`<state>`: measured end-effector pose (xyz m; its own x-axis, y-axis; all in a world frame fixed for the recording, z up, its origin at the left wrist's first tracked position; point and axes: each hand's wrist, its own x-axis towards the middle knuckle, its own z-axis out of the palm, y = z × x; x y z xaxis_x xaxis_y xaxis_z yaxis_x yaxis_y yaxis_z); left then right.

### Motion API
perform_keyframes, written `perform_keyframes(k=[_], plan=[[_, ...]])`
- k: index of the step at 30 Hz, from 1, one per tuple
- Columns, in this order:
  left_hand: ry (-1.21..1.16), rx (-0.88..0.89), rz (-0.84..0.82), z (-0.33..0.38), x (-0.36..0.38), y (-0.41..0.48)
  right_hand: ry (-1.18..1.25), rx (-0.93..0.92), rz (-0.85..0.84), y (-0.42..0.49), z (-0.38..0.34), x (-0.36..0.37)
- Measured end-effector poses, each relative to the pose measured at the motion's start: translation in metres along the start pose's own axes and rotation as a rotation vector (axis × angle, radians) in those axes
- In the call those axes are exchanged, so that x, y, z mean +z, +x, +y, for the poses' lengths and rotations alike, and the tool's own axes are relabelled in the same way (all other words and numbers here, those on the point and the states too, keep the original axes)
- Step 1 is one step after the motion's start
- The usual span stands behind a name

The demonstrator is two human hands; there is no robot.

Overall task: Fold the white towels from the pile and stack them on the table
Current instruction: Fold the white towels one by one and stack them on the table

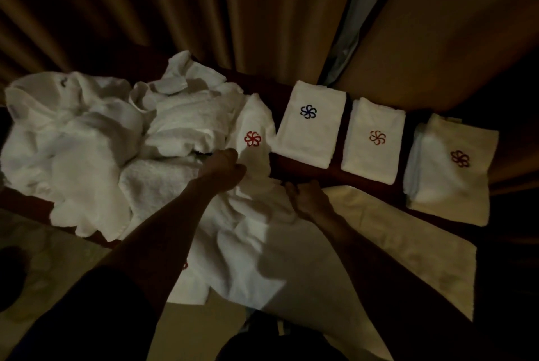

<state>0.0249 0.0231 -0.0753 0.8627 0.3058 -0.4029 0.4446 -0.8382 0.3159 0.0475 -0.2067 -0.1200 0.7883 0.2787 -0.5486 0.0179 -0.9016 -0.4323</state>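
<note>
Large pile (pixel 87 141) at your left remains unfolded; your left hand (pixel 224 165) grips the red-logo towel (pixel 253 133) at the pile's right edge, your right hand (pixel 306 200) sits curled at its hem (grip too dim to tell), and three folded stacks (pixel 373 150) stand on the tabletop (pixel 306 169) to the right.

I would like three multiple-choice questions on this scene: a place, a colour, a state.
1. The loose pile lies on which side of the folded stacks? A right B left C behind
2. The emblem on the folded stack nearest the pile is: A blue B green C yellow
3. The towel that the left hand and right hand grip is: A rolled B folded flat C crumpled
Answers: B, it sits left of them; A, a blue swirl shows; C, creases run across it.
</note>
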Motion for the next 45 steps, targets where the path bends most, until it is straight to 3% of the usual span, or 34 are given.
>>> perform_keyframes(k=[3,5,9,12,16,20,23,32,38,45], plan=[[-0.185,-0.105,0.125,0.003,-0.017,-0.004,0.043,0.077,-0.058,-0.008,-0.003,-0.014],[-0.256,-0.121,0.166,0.006,-0.027,-0.006,0.196,0.15,-0.132,-0.016,-0.003,-0.021],[-0.522,-0.194,0.007,0.004,-0.038,-0.012,0.385,0.208,-0.21,-0.023,-0.005,-0.031],[-0.532,-0.178,-0.11,0.001,-0.041,-0.016,0.424,0.202,-0.238,-0.025,-0.005,-0.036],[-0.619,-0.066,-0.06,-0.002,-0.04,-0.015,0.46,0.159,-0.256,-0.025,-0.002,-0.038],[-0.521,0.02,0.098,-0.002,-0.041,-0.014,0.375,0.039,-0.017,-0.015,-0.005,-0.038],[-0.427,0.064,0.098,-0.006,-0.04,-0.007,0.349,-0.022,0.087,-0.005,-0.002,-0.035],[-0.462,0.08,0.094,-0.015,-0.04,0.012,0.407,-0.004,0.022,0.0,-0.008,-0.034],[-0.388,0.107,0.094,-0.014,-0.043,0.023,0.178,-0.077,-0.076,0.011,-0.013,-0.03],[-0.397,0.073,0.14,-0.018,-0.042,0.034,0.233,-0.127,0.005,0.01,-0.022,-0.045]])
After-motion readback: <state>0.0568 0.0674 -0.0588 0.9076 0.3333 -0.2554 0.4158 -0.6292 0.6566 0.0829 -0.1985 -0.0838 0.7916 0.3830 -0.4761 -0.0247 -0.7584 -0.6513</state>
